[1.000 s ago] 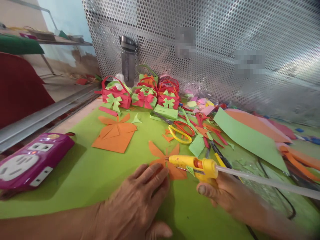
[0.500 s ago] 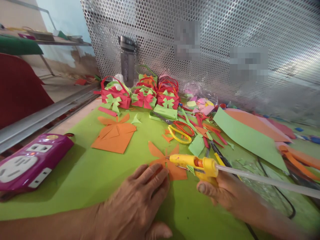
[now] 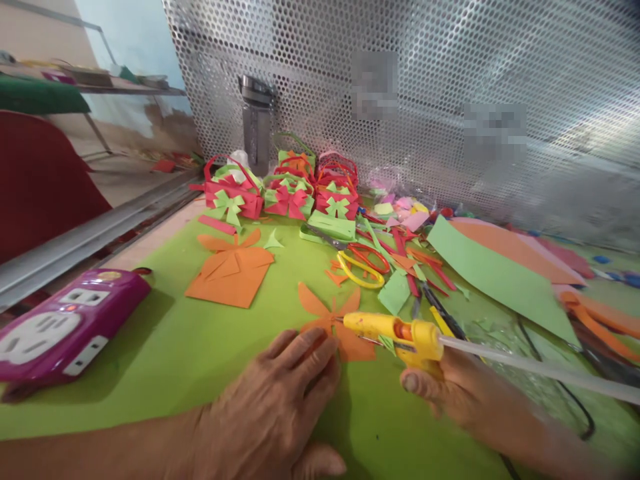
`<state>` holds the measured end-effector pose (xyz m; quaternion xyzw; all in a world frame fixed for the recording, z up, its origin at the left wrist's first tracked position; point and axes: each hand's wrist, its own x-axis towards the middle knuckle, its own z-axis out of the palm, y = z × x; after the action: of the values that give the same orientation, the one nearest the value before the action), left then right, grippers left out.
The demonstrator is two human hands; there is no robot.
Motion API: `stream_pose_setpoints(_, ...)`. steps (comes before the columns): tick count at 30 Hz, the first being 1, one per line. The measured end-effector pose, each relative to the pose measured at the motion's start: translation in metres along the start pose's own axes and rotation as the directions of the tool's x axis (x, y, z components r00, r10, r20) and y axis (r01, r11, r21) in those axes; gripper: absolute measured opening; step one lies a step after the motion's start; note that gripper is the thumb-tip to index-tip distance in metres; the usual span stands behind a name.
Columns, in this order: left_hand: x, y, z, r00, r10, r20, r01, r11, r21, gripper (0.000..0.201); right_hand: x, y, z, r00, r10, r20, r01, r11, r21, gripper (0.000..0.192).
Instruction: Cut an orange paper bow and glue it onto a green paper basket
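Observation:
Palm down on the green tabletop, my left hand has its fingers outstretched, their tips resting on the left part of an orange paper bow. A yellow hot glue gun is gripped in my right hand. Its nozzle points left at the bow's middle; whether it touches the paper I cannot tell. A long whitish glue stick sticks out of the gun's rear. A small green paper scrap clings to its front. Farther left lies a folded orange paper piece with a bow-shaped cutout on it.
Scissors with red and yellow handles lie beyond the bow, among paper scraps. Small paper baskets and a bottle stand at the back. A purple power strip lies left, coloured sheets right. Perforated metal rises behind.
The glue gun in my right hand has shifted slightly right, its nozzle still by the bow's middle. My left hand stays on the bow.

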<state>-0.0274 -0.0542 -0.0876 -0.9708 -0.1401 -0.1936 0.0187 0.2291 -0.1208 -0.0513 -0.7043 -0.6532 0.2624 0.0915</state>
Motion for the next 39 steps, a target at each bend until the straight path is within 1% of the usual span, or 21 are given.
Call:
stream_pose_setpoints(4, 0.000, 0.000, 0.001, 1.000, 0.006, -0.022, -0.006, 0.999, 0.033, 0.077, -0.001, -0.005, 0.000, 0.999, 0.007, 0.049, -0.007, 1.000, -0.002, 0.072)
stream_pose_setpoints(6, 0.000, 0.000, 0.002, 1.000, 0.024, -0.015, -0.023, 0.999, 0.041, 0.079, 0.001, -0.007, 0.000, 0.998, 0.002, 0.067, -0.003, 1.000, 0.017, 0.074)
stream_pose_setpoints(8, 0.000, 0.000, 0.003, 1.000, 0.027, -0.003, -0.027, 0.999, 0.034, 0.080, 0.002, -0.006, 0.000, 0.998, -0.006, 0.062, 0.005, 1.000, 0.017, 0.074)
stream_pose_setpoints(12, -0.001, 0.000, 0.003, 0.999, 0.001, -0.042, -0.001, 1.000, 0.002, 0.076, 0.000, 0.001, 0.003, 1.000, -0.012, 0.003, 0.012, 1.000, 0.001, 0.077)
stream_pose_setpoints(15, 0.000, 0.000, 0.002, 1.000, -0.016, -0.026, 0.015, 1.000, -0.017, 0.073, -0.002, 0.004, 0.005, 1.000, 0.003, 0.002, -0.003, 1.000, -0.014, 0.073)
stream_pose_setpoints(17, 0.001, 0.000, 0.000, 1.000, -0.015, -0.006, 0.015, 1.000, -0.019, 0.075, -0.002, 0.004, 0.006, 1.000, -0.001, 0.008, 0.001, 1.000, -0.012, 0.070)
stream_pose_setpoints(19, 0.001, 0.000, -0.001, 1.000, -0.008, 0.000, 0.008, 1.000, -0.013, 0.077, 0.000, 0.003, 0.005, 1.000, -0.015, 0.004, 0.015, 1.000, 0.005, 0.069)
stream_pose_setpoints(22, 0.001, 0.001, -0.001, 1.000, -0.012, -0.017, 0.012, 1.000, -0.010, 0.076, 0.001, 0.004, 0.004, 0.998, -0.052, -0.019, 0.052, 0.999, 0.006, 0.066)
stream_pose_setpoints(25, 0.002, 0.002, 0.000, 1.000, -0.016, -0.025, 0.016, 1.000, -0.018, 0.074, 0.000, 0.006, 0.005, 0.999, -0.037, -0.021, 0.036, 0.999, -0.032, 0.067)
stream_pose_setpoints(28, 0.004, 0.002, 0.000, 1.000, -0.011, -0.026, 0.011, 1.000, -0.008, 0.075, 0.000, 0.005, 0.005, 1.000, 0.003, 0.020, -0.002, 0.999, -0.051, 0.068)
stream_pose_setpoints(30, 0.005, 0.002, -0.001, 0.999, -0.011, -0.032, 0.011, 1.000, 0.000, 0.076, -0.001, 0.003, 0.005, 1.000, -0.003, 0.027, 0.004, 0.999, -0.043, 0.070)
stream_pose_setpoints(32, 0.004, 0.001, -0.002, 1.000, -0.008, -0.025, 0.008, 1.000, 0.002, 0.075, -0.001, 0.003, 0.004, 1.000, -0.024, 0.007, 0.024, 0.999, -0.033, 0.071)
stream_pose_setpoints(36, 0.003, 0.000, -0.002, 1.000, -0.009, -0.025, 0.009, 1.000, -0.004, 0.073, -0.002, 0.005, 0.006, 0.998, -0.044, -0.038, 0.044, 0.999, -0.016, 0.066)
stream_pose_setpoints(39, 0.003, 0.000, -0.002, 1.000, -0.012, -0.029, 0.011, 1.000, -0.017, 0.075, 0.000, 0.001, 0.005, 1.000, -0.024, 0.002, 0.024, 1.000, 0.009, 0.067)
